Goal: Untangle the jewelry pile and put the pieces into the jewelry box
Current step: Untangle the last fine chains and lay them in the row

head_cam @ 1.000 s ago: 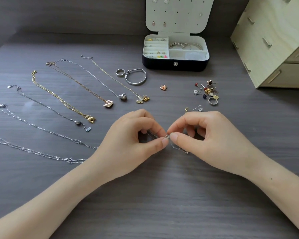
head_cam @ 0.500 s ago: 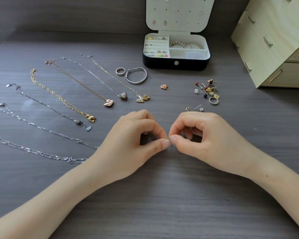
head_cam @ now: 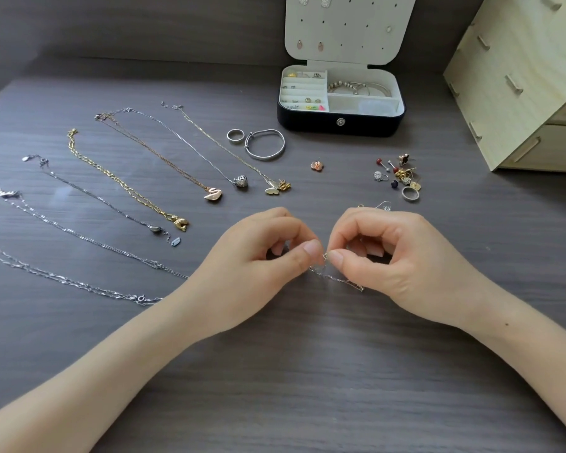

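Note:
My left hand [head_cam: 258, 269] and my right hand [head_cam: 396, 259] meet at the table's middle, both pinching a thin silver chain [head_cam: 335, 277] between thumb and forefinger. Part of the chain trails below my right thumb; the rest is hidden in my fingers. The open jewelry box [head_cam: 340, 124], black outside and white inside, stands at the back with rings, studs and bangles in its compartments. A small pile of earrings and a ring [head_cam: 401, 176] lies to the right, behind my right hand.
Several necklaces [head_cam: 128, 191] lie stretched out in rows on the left. A silver ring [head_cam: 235, 136], a bangle [head_cam: 265, 144] and a rose-gold stud [head_cam: 317, 165] sit before the box. A wooden drawer unit [head_cam: 523, 76] stands at the back right.
Both hands stay together on the chain. My fingers have shifted slightly, and a length of chain now shows below my right thumb again.

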Motion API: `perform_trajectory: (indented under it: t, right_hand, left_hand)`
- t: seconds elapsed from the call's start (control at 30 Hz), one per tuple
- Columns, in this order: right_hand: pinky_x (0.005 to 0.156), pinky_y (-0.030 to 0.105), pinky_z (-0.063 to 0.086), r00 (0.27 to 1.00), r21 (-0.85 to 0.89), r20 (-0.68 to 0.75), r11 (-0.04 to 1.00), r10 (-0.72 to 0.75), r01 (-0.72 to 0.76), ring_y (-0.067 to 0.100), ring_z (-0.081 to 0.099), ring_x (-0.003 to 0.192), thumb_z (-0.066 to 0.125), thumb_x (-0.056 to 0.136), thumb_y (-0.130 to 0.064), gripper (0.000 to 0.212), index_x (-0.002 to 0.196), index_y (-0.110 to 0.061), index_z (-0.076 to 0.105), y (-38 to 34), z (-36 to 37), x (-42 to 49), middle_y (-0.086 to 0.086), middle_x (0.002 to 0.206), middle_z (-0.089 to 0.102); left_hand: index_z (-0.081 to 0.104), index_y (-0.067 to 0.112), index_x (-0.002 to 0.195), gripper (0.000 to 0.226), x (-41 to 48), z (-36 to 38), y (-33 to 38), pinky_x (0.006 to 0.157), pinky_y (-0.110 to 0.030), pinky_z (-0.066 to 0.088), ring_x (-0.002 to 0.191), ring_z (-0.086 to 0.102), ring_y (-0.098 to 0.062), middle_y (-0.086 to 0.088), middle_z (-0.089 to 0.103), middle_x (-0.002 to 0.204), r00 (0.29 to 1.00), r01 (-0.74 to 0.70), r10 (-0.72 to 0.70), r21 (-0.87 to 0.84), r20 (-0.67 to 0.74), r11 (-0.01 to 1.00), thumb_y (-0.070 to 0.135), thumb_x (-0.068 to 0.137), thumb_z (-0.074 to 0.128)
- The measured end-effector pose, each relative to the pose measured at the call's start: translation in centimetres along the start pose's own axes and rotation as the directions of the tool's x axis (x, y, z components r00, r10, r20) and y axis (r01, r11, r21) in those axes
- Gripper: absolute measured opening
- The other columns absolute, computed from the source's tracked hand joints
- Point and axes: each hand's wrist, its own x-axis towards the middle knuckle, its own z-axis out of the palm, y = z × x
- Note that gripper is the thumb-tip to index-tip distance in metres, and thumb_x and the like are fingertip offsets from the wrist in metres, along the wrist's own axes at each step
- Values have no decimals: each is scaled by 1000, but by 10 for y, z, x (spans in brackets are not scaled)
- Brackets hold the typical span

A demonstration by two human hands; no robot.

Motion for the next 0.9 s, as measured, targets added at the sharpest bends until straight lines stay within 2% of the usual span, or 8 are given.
perform_trajectory:
  t: [0.1, 0.2, 0.37, 0.5, 0.57, 0.63, 0.9]
  right_hand:
    - [59, 14, 35, 1000, 18, -5, 1000, -25, 25, 8, 41, 60, 61, 78, -28, 7, 72, -25, 61, 1, 1, 0, -6, 70, 55]
    - [61, 13, 35, 998, 19, -14, 998, -58, 58, 8, 42, 62, 61, 80, -25, 6, 74, -23, 61, 2, 2, -1, -10, 72, 54]
    - [61, 19, 35, 987, -62, -60, 987, -149, 146, 12, 44, 65, 58, 82, -18, 7, 77, -14, 62, 5, 6, -1, -5, 76, 55]
    - [67, 12, 34, 970, -115, -93, 970, -224, 213, 8, 45, 69, 58, 83, -11, 9, 77, -5, 62, 4, 7, 0, -1, 79, 55]
    - [68, 11, 33, 963, -155, -100, 960, -251, 235, 7, 45, 70, 58, 83, -9, 9, 77, -4, 62, 4, 8, 0, -1, 79, 55]
    - [69, 10, 33, 958, -180, -103, 952, -268, 248, 6, 45, 70, 58, 82, -8, 9, 77, -3, 62, 5, 8, 1, -1, 80, 55]
    - [70, 11, 34, 955, -218, -93, 942, -282, 256, 7, 46, 71, 58, 82, -8, 8, 78, -4, 63, 7, 9, 1, -1, 81, 55]
  left_hand:
    - [61, 36, 71, 20, 0, 0, 0, 65, -12, 31, 69, 43, -4, 13, 46, 73, 1000, 13, -13, 11, -1, 1000, 51, 76, 48]
    - [63, 35, 69, 16, 0, 0, 2, 64, -15, 31, 68, 43, -5, 11, 47, 73, 999, 47, -47, 8, 25, 999, 43, 80, 54]
    - [63, 34, 65, 16, 2, 0, 4, 62, -15, 31, 66, 42, -7, 8, 49, 72, 995, 93, -90, -75, 42, 993, 36, 78, 54]
    - [66, 31, 63, 15, 3, 0, 3, 64, -16, 32, 71, 44, -10, 8, 51, 74, 988, 152, -145, -192, 53, 969, 38, 73, 59]
    - [66, 31, 67, 15, 3, -1, 3, 67, -19, 33, 74, 46, -12, 6, 53, 76, 983, 180, -168, -233, 71, 956, 45, 68, 62]
    - [65, 29, 67, 13, 3, -2, 4, 70, -25, 33, 75, 45, -13, 3, 52, 77, 976, 215, -200, -264, 83, 940, 42, 69, 63]
    - [62, 22, 68, 12, 3, -2, 6, 63, -22, 31, 69, 40, -11, 4, 48, 73, 974, 227, -216, -249, 72, 941, 33, 72, 59]
